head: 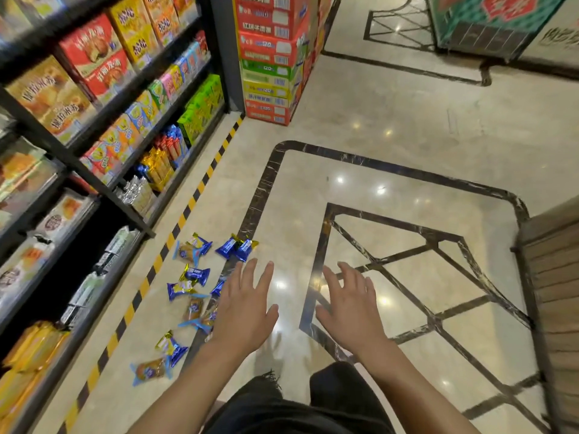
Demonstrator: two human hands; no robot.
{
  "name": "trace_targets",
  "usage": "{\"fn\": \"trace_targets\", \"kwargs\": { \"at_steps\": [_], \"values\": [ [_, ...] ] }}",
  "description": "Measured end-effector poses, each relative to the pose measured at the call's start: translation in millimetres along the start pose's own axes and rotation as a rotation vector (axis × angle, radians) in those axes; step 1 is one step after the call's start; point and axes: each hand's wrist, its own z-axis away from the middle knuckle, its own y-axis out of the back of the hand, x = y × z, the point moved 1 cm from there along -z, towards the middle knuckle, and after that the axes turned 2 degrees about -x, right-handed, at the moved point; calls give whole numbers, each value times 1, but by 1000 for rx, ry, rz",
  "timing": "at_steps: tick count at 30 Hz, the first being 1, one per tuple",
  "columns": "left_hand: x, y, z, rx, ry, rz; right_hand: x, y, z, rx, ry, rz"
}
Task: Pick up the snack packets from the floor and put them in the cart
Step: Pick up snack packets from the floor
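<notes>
Several small snack packets lie scattered on the marble floor beside the shelf, some blue and gold, some clear with blue ends. A pair of blue packets (237,247) lies farthest away, and a clear packet (149,369) lies nearest to me. My left hand (245,305) hovers above the floor with fingers spread, holding nothing, and covers part of the packets beneath it. My right hand (350,303) is held out the same way over bare floor, apart from the packets. No cart is in view.
A black shelf unit (94,170) full of boxed snacks runs along the left, edged by yellow-black floor tape (175,227). Stacked cartons (269,57) stand at the aisle end. A wooden slatted fixture (551,277) is at the right. My dark trousers fill the bottom.
</notes>
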Motion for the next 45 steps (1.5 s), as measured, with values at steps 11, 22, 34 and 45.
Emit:
{"fn": "trace_targets", "kwargs": {
  "at_steps": [11, 22, 34, 45],
  "values": [
    [28, 14, -125, -23, 203, 50, 46, 26, -159, -119, 155, -92],
    [83, 59, -243, 91, 451, 101, 93, 92, -329, -187, 422, -109],
    [14, 79, -312, 136, 699, 178, 24, 110, -445, -224, 604, -72],
    [-99, 108, -378, 202, 799, 316, -103, 112, -552, -276, 761, 84]
  ]
}}
